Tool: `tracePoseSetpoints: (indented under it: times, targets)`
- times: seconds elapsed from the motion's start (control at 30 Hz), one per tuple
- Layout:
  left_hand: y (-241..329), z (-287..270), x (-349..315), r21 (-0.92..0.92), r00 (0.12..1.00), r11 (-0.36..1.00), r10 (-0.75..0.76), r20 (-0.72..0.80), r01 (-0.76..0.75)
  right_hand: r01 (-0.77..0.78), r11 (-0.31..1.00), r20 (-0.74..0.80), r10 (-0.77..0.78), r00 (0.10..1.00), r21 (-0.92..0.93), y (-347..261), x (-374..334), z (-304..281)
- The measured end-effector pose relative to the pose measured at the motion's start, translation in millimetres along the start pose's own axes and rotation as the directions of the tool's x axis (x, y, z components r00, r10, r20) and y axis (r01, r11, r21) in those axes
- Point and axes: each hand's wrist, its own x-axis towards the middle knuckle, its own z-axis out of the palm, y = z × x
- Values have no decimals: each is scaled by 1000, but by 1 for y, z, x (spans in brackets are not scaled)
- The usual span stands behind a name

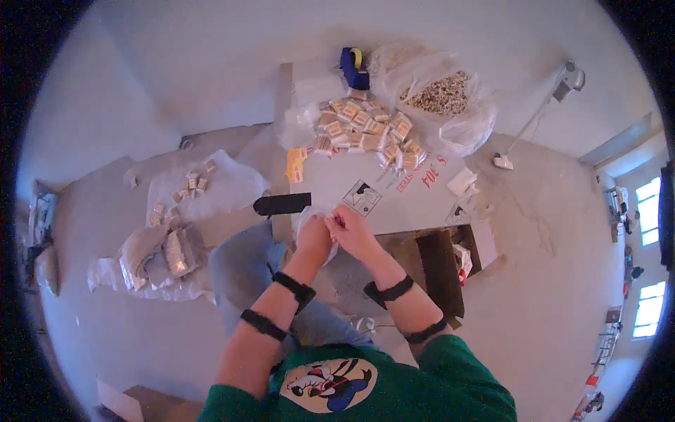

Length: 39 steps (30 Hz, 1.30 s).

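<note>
1. Looking down from the head cam. My left hand and right hand are together just in front of the near edge of the flattened cardboard sheet, both pinched onto a small clear plastic bag.
2. Left hand is curled shut around the bag's neck. The right has its fingers closed to a pinch at the top of it. I can't tell if anything is inside, too small and glary.
3. My read: this is the bag-handling step, either opening or closing the mouth of one little pouch.
4. On the cardboard, well beyond the hands, sits a heap of small tan packets, with a big clear sack of loose brownish pieces touching it on the right.
5. A blue tape dispenser is at the far edge, and a black flat bar is just left of the hands.
6. The next move probably needs a steady two-finger pinch, since thin film slips easily.
7. More bagged packets lie off on the floor to my left.
</note>
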Motion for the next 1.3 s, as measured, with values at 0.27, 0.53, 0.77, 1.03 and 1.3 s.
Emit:
tracePoseSetpoints:
  times: [0.27,0.53,0.77,1.03,1.3]
  targets:
    - [18,-52,-32,34,954,972,236,-185,-234,-165,905,-370,10,929,-391,185,100,-104]
    - [7,-42,-64,-177,912,973,-201,-359,145,-192,675,-257,3,966,-713,231,137,-135]
    - [-11,-19,-67,-498,943,823,-331,-29,273,-252,592,-204,147,968,-766,200,129,-110]
    - [-25,31,-34,-817,909,571,-378,-177,79,-47,846,-179,165,970,531,109,68,-81]
    - [10,-15,-48,-845,863,534,-439,-250,26,17,999,322,-7,947,-31,-26,-9,-41]
